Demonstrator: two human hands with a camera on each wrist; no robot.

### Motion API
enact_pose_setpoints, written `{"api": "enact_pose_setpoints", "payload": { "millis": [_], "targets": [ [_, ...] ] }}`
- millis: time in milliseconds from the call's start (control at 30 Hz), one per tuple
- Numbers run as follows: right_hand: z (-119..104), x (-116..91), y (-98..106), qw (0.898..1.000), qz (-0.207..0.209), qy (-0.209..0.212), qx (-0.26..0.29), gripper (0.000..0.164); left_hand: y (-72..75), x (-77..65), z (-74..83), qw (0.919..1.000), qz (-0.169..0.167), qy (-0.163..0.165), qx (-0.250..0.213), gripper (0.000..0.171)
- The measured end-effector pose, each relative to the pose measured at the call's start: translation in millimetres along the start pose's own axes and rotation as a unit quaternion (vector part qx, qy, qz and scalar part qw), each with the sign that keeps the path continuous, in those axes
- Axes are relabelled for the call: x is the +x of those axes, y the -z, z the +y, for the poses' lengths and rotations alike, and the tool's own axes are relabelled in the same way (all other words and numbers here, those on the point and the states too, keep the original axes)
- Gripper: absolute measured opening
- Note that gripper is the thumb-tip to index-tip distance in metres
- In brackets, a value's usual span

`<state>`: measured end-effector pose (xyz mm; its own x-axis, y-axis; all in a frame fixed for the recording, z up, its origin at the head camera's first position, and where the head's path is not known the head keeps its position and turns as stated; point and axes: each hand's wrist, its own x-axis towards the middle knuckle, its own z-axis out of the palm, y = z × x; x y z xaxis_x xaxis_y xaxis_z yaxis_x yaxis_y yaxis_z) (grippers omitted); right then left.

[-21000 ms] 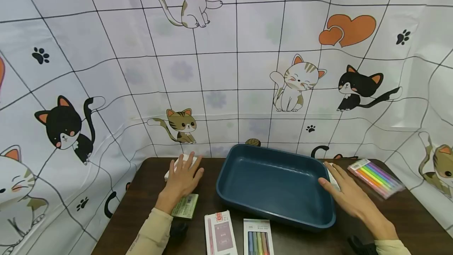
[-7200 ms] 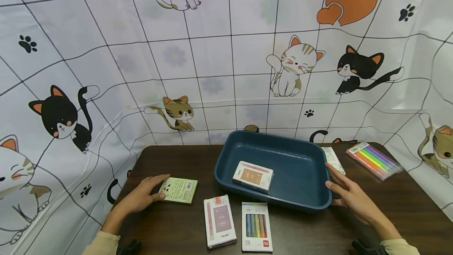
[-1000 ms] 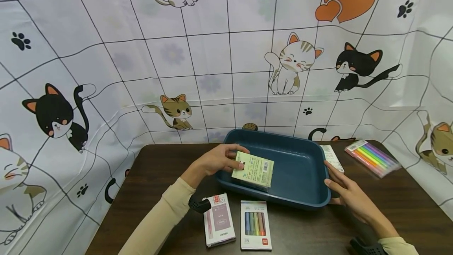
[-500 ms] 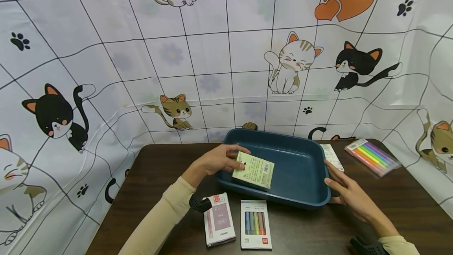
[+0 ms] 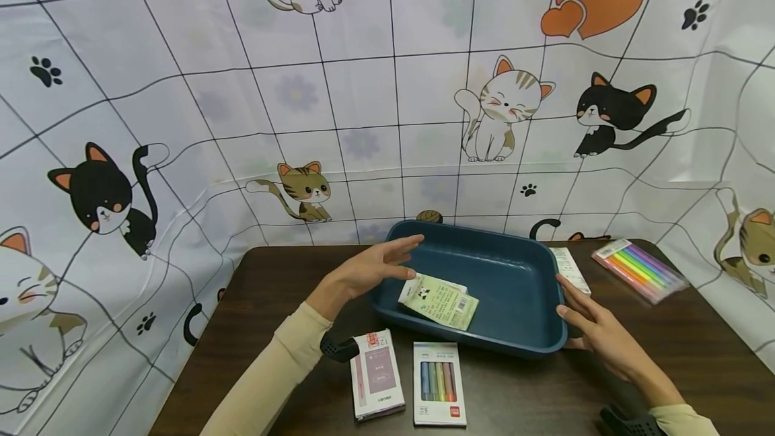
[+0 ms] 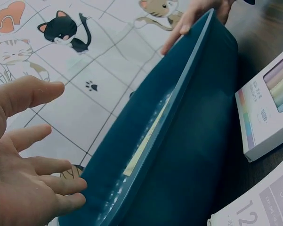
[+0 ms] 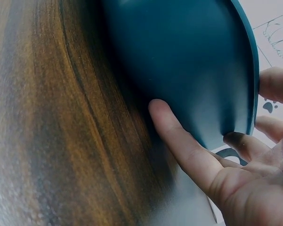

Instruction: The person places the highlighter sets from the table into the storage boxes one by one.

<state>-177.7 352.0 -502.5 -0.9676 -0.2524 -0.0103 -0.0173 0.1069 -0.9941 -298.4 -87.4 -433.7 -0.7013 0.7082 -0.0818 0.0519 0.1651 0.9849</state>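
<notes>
My left hand (image 5: 366,273) hovers over the left side of the dark blue tray (image 5: 508,288), fingers extended and apart, holding nothing. Just beyond its fingertips, a flat pale green packet (image 5: 442,301) with print and a barcode lies tilted inside the tray. It covers most of a small white box, of which only a pale edge shows. In the left wrist view, the packet's edge (image 6: 148,141) peeks above the tray's rim. At the tray's right end, my right hand (image 5: 596,332) touches the outer wall and rim with loosely extended fingers, as the right wrist view also shows.
In front of the tray lie a white and pink box (image 5: 377,375) and a white box of coloured pens (image 5: 440,385). A white packet (image 5: 569,271) sits right behind the tray's right end. Rainbow-coloured pens (image 5: 640,271) in a clear sleeve lie at the far right. A cat-print sheet hangs behind.
My left hand has let go of the green packet and drawn slightly up. The packet has tipped and turned onto the white box in the tray. My right hand stays put.
</notes>
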Motion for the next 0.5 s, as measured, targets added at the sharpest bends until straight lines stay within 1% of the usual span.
{"api": "enact_pose_setpoints", "payload": {
  "millis": [267,500],
  "targets": [
    [0.5,-0.7,-1.0,1.000,0.002,-0.004,0.005,0.068,0.5,-4.3,3.3,1.0000,0.000,-0.002,0.001,0.079],
    [0.0,-0.4,0.4,1.000,0.000,-0.003,0.002,0.069,1.7,-9.8,7.8,1.0000,-0.001,0.001,-0.005,0.073]
  ]
}}
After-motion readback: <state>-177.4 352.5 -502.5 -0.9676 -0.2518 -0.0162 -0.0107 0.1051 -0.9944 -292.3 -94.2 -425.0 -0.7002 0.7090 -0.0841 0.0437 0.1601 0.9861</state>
